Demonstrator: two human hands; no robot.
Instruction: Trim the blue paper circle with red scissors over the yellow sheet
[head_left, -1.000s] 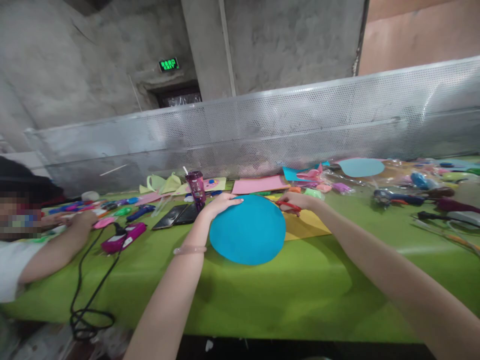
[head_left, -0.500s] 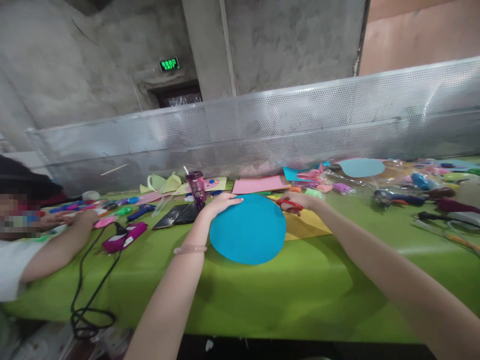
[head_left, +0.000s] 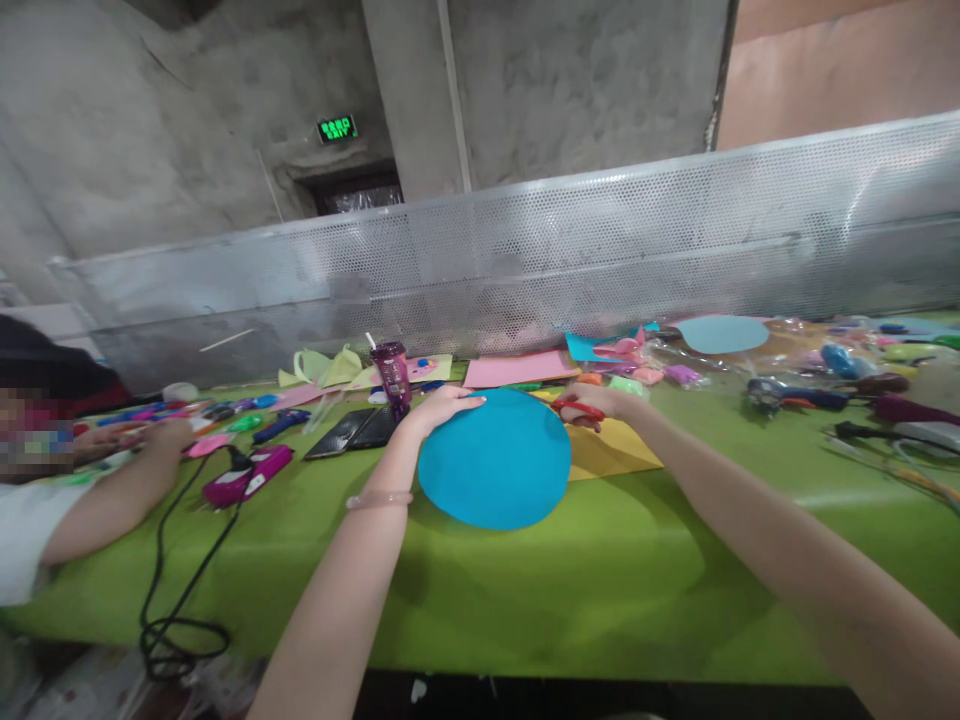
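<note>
A blue paper circle [head_left: 495, 460] stands tilted on the green table [head_left: 525, 590]. My left hand [head_left: 442, 405] grips its upper left edge, fingers curled over the top. My right hand [head_left: 592, 402] is closed on red-handled scissors [head_left: 579, 409] at the circle's upper right edge. A yellow paper sheet [head_left: 611, 450] lies under and to the right of the circle.
A purple cup [head_left: 393, 376] and dark phones [head_left: 352, 432] sit left of my left hand. A magenta glue gun [head_left: 247, 475] with a black cord [head_left: 176, 600] lies further left, beside another person's arm [head_left: 105, 500]. Pink paper [head_left: 517, 369], a light-blue circle [head_left: 722, 334] and craft clutter line the perforated metal barrier [head_left: 600, 250].
</note>
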